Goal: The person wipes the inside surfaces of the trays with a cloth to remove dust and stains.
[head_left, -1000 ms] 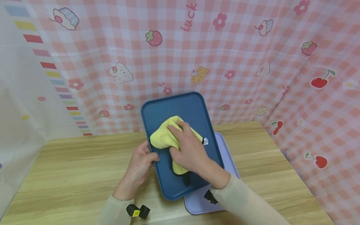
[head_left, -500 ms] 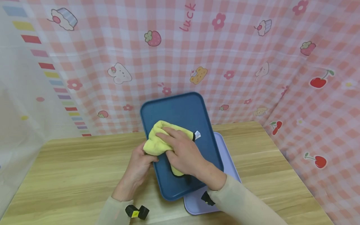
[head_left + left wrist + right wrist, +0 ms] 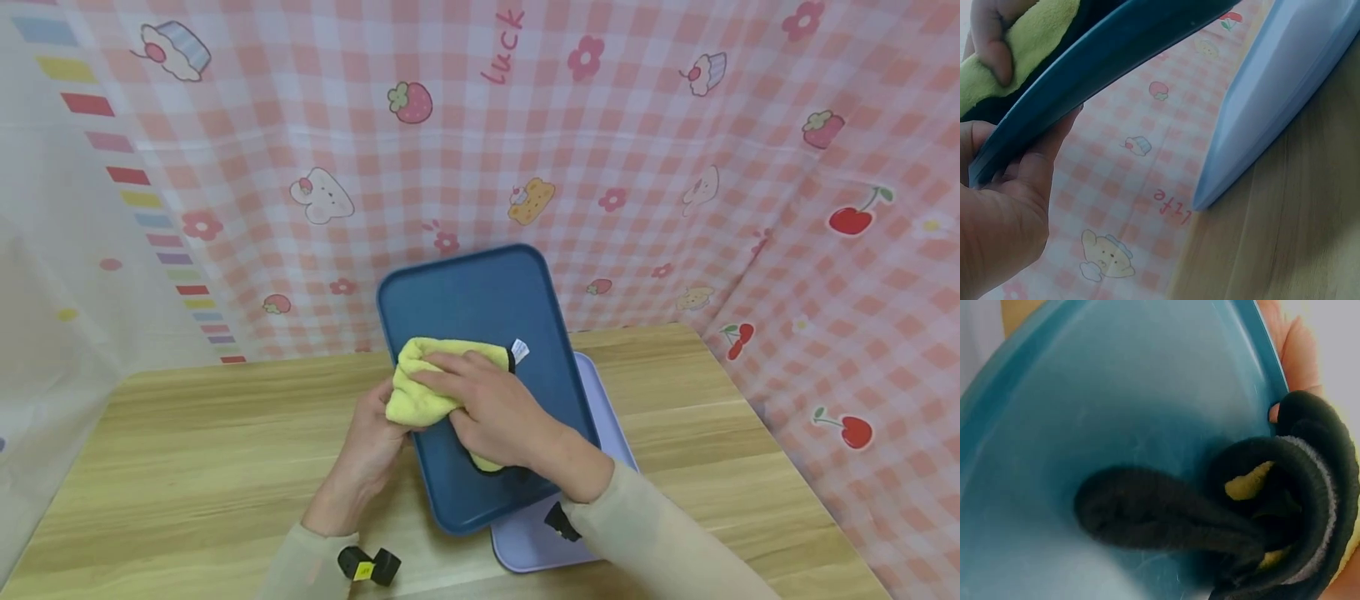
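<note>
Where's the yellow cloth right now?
In the head view, the yellow cloth is under the right hand on the blue tray, overlapping the tray's left edge, right beside the left hand.

From above, the head camera looks forward and down on the counter (image 3: 225, 450) and the checked backdrop (image 3: 465, 142). The left wrist camera, quite near, sees the blue tray (image 3: 480, 296) almost edge-on; the right one, also near, faces its inner surface. All three views share this tray.
</note>
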`<state>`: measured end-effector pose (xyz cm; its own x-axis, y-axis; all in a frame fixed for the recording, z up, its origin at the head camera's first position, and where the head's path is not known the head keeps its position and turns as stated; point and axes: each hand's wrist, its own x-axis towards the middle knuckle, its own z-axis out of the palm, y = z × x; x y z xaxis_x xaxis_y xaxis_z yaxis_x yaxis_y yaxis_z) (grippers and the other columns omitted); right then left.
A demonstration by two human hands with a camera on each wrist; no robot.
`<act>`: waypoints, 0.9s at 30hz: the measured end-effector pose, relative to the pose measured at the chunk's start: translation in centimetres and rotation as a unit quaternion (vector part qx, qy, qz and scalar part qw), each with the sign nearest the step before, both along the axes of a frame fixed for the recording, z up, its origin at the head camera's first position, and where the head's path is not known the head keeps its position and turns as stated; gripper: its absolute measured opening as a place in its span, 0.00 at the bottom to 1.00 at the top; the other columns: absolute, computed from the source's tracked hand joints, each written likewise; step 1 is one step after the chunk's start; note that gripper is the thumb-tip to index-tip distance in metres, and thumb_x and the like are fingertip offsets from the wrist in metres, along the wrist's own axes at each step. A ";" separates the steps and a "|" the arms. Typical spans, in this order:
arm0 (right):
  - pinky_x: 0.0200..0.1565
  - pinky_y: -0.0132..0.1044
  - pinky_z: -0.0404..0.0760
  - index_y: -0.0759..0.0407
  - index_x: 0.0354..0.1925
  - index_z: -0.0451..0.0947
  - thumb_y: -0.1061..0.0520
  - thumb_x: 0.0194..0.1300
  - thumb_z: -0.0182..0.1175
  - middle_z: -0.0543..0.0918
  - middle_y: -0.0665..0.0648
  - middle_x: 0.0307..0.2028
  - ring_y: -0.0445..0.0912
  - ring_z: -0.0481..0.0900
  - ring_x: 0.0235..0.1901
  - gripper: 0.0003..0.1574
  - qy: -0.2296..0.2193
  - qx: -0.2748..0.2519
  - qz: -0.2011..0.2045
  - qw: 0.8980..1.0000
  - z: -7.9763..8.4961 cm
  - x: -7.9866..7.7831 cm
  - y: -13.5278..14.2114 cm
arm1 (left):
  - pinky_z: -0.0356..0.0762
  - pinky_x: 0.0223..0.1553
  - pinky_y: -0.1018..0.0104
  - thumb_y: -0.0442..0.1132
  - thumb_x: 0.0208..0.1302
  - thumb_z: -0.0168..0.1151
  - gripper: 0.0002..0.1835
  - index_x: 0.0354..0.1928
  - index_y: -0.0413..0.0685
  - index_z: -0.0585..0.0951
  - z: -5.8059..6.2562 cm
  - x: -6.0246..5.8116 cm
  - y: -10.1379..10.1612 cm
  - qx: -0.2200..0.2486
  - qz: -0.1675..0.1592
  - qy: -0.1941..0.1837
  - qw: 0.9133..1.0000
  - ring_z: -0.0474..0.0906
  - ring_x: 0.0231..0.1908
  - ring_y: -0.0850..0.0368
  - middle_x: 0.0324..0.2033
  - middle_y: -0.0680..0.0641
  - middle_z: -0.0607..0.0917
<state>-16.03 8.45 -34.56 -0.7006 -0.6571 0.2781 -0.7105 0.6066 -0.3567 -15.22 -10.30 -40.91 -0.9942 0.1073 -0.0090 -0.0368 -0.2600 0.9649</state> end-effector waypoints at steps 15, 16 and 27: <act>0.53 0.45 0.80 0.48 0.67 0.81 0.70 0.60 0.57 0.76 0.53 0.70 0.51 0.75 0.60 0.38 0.051 0.047 -0.002 0.998 0.0 0.4 2.9 | 0.86 0.38 0.64 0.17 0.52 0.50 0.33 0.65 0.29 0.75 -0.2 -0.3 -0.2 0.020 -0.030 0.018 0.999 0.86 0.36 0.59 0.39 0.50 0.92; 0.53 0.45 0.80 0.49 0.66 0.81 0.71 0.59 0.57 0.76 0.53 0.70 0.52 0.75 0.60 0.39 0.057 0.048 -0.010 0.997 0.0 0.5 3.1 | 0.87 0.38 0.63 0.17 0.51 0.49 0.34 0.65 0.28 0.75 -0.2 -0.3 -0.2 0.020 -0.029 0.018 0.999 0.87 0.37 0.58 0.39 0.50 0.92; 0.56 0.53 0.79 0.52 0.67 0.81 0.67 0.61 0.59 0.74 0.60 0.72 0.58 0.75 0.64 0.36 0.044 0.011 -0.109 0.993 -0.4 1.0 4.7 | 0.86 0.36 0.64 0.16 0.47 0.49 0.35 0.65 0.26 0.74 -0.2 -0.3 -0.2 0.028 -0.019 0.012 0.999 0.88 0.38 0.56 0.41 0.47 0.91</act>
<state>-15.01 13.18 -34.98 -0.8003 -0.4995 0.3317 -0.5897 0.7559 -0.2843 -15.51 -10.50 -41.12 -0.9892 0.1450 0.0225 -0.0243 -0.3130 0.9495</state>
